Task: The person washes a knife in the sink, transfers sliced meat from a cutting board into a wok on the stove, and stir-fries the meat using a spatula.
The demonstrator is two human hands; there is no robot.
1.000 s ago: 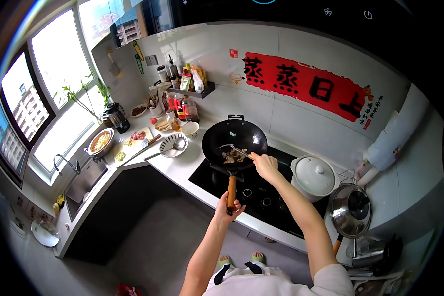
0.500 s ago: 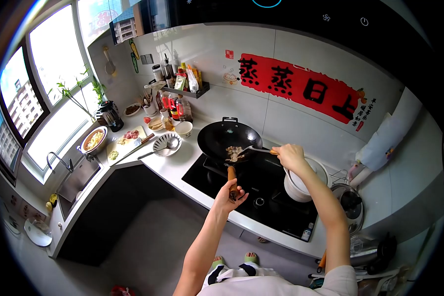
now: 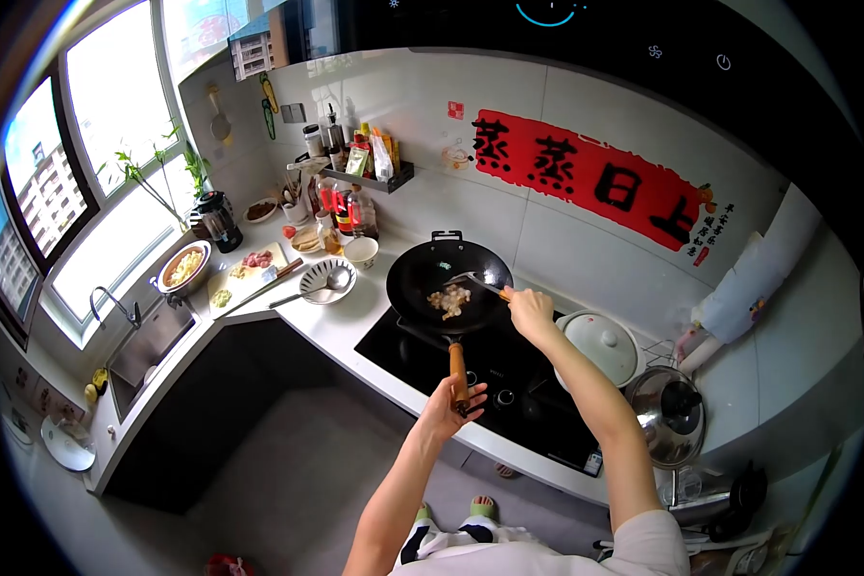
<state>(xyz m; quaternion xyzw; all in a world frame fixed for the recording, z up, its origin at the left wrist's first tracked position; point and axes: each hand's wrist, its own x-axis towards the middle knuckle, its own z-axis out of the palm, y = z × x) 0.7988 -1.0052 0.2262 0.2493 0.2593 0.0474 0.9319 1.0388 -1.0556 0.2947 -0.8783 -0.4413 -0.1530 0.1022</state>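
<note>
A black wok (image 3: 418, 288) sits on the left part of the black cooktop (image 3: 538, 413), its wooden handle (image 3: 458, 363) pointing toward me. My left hand (image 3: 446, 408) is around the end of that handle, some fingers partly spread. Small browned pieces of food (image 3: 450, 300) lie in the bottom of the wok. My right hand (image 3: 531, 312) grips the spatula (image 3: 487, 285) by its handle. The spatula's metal head is inside the wok, just above and right of the food.
A white lidded pot (image 3: 600, 348) stands right of the wok, with a steel lid (image 3: 664, 422) beyond. To the left are a striped bowl (image 3: 327, 280) with a ladle, a small white bowl (image 3: 361, 252), a cutting board (image 3: 245, 278) with chopped food and a sink (image 3: 151, 355).
The spatula and my right hand have moved left and down from over the white pot. The food sits lower in the wok, more bunched. The camera view has shifted slightly.
</note>
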